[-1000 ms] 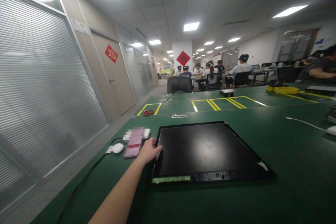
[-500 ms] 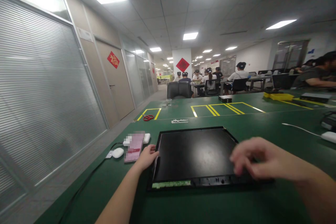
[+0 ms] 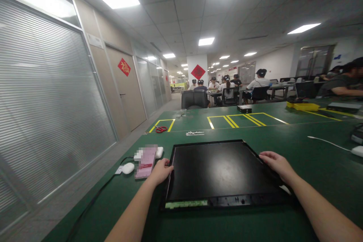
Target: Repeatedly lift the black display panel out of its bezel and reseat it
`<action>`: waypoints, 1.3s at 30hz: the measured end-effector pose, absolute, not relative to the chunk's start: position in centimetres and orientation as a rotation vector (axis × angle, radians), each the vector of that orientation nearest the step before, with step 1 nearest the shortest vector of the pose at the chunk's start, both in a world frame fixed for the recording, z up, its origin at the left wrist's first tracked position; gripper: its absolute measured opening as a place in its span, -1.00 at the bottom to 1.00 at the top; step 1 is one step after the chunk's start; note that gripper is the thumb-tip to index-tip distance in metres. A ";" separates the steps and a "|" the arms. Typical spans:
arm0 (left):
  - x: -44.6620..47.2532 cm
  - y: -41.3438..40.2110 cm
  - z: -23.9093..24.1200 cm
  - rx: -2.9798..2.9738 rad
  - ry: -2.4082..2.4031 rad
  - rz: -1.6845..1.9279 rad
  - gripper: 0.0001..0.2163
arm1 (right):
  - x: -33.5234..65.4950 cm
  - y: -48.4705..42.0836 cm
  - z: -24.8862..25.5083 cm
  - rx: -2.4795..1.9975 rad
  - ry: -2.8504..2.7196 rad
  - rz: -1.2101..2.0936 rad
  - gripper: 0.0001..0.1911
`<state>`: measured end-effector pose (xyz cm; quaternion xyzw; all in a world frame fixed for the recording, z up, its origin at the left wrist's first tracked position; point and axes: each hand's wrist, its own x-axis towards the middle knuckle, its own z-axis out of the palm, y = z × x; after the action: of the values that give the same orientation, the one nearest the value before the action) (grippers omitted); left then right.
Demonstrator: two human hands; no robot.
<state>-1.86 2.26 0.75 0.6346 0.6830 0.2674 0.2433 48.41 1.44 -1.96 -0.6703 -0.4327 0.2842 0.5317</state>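
Note:
A flat black panel [image 3: 218,168] with a thin frame lies on the green table [image 3: 312,159] in front of me. My left hand [image 3: 160,171] grips its left edge, fingers curled over the rim. Resting on the panel's right edge is my right hand [image 3: 276,163], its fingers bent along the frame. A strip of greenish tape [image 3: 185,204] shows on the panel's near rim.
A pink phone [image 3: 145,161], a white mouse [image 3: 127,168] and a black cable lie left of the panel. Red scissors [image 3: 160,129] and yellow floor-style markings sit farther back. A white cable [image 3: 329,141] runs at right. Several people sit at distant tables.
My right hand came into view from the right and settled on the panel's right edge. My left hand stayed at the left edge. The camera tilted slightly.

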 end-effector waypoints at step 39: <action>-0.3 2.8 2.6 1.955 2.133 0.175 -0.79 | 49.4 3.2 -2.1 -1.849 -1.285 0.652 -0.73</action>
<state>-0.29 2.84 2.63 0.6695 0.7304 0.0598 0.1212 49.36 3.19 -2.10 -0.7269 -0.5052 0.2562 0.3883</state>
